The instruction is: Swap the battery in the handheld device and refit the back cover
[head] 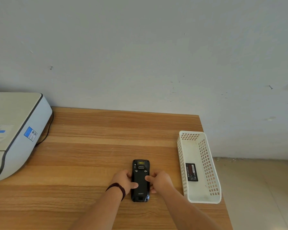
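Both hands flank the black handheld device [140, 180] lying face-down near the wooden table's [90, 146] front edge, left hand [124, 181] and right hand [160, 180] gripping its sides with thumbs pressed on the matte back cover [140, 184], while a battery [192, 172] lies in the white basket [206, 200] nearby.

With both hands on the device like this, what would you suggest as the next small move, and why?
Probably slide the back cover off with both thumbs: it is still on the handheld device, the left hand and right hand grip its sides, and one battery waits in the basket.
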`<act>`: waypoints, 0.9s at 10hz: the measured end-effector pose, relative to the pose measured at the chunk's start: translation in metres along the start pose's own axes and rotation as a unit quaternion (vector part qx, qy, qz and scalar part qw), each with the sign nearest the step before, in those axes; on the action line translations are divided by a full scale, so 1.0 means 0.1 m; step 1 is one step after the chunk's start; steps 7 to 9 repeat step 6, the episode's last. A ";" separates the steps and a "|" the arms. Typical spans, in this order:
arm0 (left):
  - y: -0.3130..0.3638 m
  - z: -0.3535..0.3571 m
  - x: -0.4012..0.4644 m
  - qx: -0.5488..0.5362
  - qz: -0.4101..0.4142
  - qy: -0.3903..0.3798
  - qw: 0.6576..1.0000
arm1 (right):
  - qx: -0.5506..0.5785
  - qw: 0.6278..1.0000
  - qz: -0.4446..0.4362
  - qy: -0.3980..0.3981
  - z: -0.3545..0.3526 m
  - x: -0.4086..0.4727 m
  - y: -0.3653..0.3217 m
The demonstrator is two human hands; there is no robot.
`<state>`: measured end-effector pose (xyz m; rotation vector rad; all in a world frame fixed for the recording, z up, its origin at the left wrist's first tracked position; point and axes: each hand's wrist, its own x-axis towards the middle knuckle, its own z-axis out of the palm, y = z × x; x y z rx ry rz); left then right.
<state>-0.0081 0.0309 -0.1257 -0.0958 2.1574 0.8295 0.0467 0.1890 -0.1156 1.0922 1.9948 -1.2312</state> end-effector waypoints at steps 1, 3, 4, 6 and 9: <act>0.02 0.00 -0.02 0.035 0.013 -0.005 0.999 | -0.008 1.000 -0.008 0.005 0.02 -0.04 0.02; 0.16 -0.23 -0.20 0.057 0.011 -0.017 0.998 | -0.022 0.997 -0.056 0.038 -0.29 -0.43 -0.08; 0.42 -0.49 -0.37 0.070 0.073 0.012 0.995 | 0.023 0.986 -0.145 0.074 -0.82 -0.87 -0.32; 1.14 -0.88 -0.96 -0.049 0.189 -0.076 0.978 | 0.231 0.861 -0.413 0.189 -2.11 -2.74 -1.09; 1.14 -0.88 -0.96 -0.049 0.189 -0.076 0.978 | 0.231 0.861 -0.413 0.189 -2.11 -2.74 -1.09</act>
